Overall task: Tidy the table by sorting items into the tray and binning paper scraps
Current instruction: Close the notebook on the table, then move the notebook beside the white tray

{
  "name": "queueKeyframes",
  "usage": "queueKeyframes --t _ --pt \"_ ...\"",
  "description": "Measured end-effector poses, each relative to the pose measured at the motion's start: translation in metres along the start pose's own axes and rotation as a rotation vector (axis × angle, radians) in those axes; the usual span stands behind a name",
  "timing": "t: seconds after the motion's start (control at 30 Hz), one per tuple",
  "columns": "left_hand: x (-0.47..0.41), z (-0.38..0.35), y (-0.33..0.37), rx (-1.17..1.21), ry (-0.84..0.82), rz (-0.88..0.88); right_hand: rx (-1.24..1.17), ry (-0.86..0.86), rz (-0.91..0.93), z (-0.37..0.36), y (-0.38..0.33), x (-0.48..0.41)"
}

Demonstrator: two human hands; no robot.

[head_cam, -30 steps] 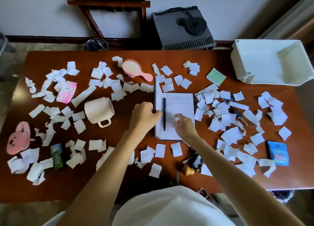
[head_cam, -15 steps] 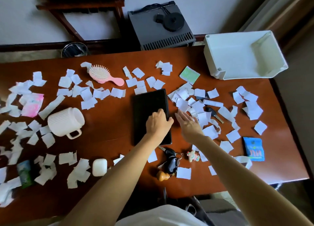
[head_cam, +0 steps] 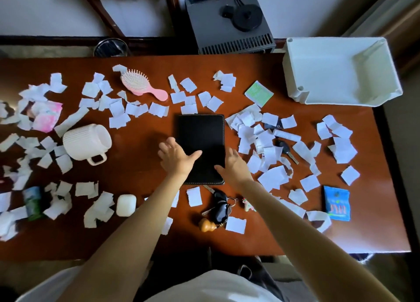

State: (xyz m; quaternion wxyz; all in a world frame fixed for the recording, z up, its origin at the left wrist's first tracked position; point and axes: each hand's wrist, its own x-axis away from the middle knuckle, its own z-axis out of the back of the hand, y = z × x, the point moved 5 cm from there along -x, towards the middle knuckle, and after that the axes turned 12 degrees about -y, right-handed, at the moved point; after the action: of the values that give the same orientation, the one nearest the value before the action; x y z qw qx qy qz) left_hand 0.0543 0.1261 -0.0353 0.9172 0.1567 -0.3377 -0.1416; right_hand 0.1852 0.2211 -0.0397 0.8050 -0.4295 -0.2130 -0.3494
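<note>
Where my forearms cross the near table edge, they cover some scraps and part of the key bunch (head_cam: 219, 208), so count there is unclear. My left hand (head_cam: 176, 157) is spread flat, thumb lying on the closed black notebook (head_cam: 201, 148), fingers on the bare wood at its 9 o'clock side. My right hand (head_cam: 235, 166) is also spread, thumb on the notebook's near right corner, fingers off toward 3 o'clock; neither hand is gripping anything. Whether the palms press down, I cannot tell.

The notebook lies at table centre, flat. White tray (head_cam: 341, 72) sits at 1 o'clock on the far right corner, its right edge overhanging the table (head_cam: 141, 161). Paper scraps (head_cam: 270, 179) are scattered all over, thickest at 3 o'clock and 9 o'clock; left-side ones are cut off by the frame. A car key (head_cam: 285, 150) at 3 o'clock is half buried in scraps, and a dark card just above it is mostly hidden.

Other stuff: pink hairbrush (head_cam: 141, 83) at 11 o'clock, cream mug (head_cam: 87, 142) on its side at 9 o'clock, pink packet (head_cam: 46, 116) beyond it, white earbud case (head_cam: 126, 205) at 7 o'clock, green packet (head_cam: 34, 201) further left, part-covered. Green sticky pad (head_cam: 259, 94) at 1 o'clock, blue sachet (head_cam: 336, 203) at 4 o'clock. Small charm (head_cam: 247, 205) beside the keys, too small to identify. Wire bin (head_cam: 111, 48) on the floor behind the table, mostly hidden.
</note>
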Motion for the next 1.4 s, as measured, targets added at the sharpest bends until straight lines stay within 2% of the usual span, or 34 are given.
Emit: queueKeyframes --t 0.07,0.2,0.33,0.47,0.57,0.67,0.73,0.87,1.0,1.13,1.27,1.4 --pt "-0.007 -0.001 -0.012 0.148 -0.097 0.066 0.006 0.023 -0.034 -0.002 -0.004 -0.005" --pt "-0.011 0.008 -0.021 0.352 -0.203 0.088 0.002 0.014 -0.061 -0.008 -0.016 -0.01" --pt "-0.007 0.025 -0.019 0.484 -0.244 0.047 -0.064 -0.028 -0.079 -0.013 -0.022 -0.012" --pt "0.011 0.046 -0.008 0.538 -0.219 -0.035 -0.146 0.018 -0.069 -0.01 -0.029 -0.008" --pt "0.03 0.061 0.003 0.658 -0.171 -0.122 -0.327 0.058 -0.011 0.003 -0.033 0.006" --pt "0.054 0.067 0.024 0.741 -0.184 -0.221 -0.79 0.04 0.051 0.02 -0.025 0.025" --pt "0.07 0.062 0.042 0.723 -0.211 -0.277 -1.009 0.068 0.042 0.037 -0.011 0.038" --pt "0.098 0.021 0.091 0.584 -0.326 -0.301 -1.112 0.201 -0.034 0.069 0.047 0.066" --pt "0.119 -0.045 0.147 0.52 -0.446 -0.352 -1.283 0.32 -0.026 0.104 0.122 0.091" --pt "0.132 -0.119 0.2 0.413 -0.524 -0.322 -1.222 0.462 -0.119 0.148 0.204 0.117" --pt "0.147 -0.178 0.252 0.298 -0.529 -0.371 -1.101 0.536 -0.199 0.189 0.277 0.133" --pt "0.155 -0.225 0.297 0.137 -0.559 -0.396 -1.104 0.566 -0.267 0.217 0.339 0.142"
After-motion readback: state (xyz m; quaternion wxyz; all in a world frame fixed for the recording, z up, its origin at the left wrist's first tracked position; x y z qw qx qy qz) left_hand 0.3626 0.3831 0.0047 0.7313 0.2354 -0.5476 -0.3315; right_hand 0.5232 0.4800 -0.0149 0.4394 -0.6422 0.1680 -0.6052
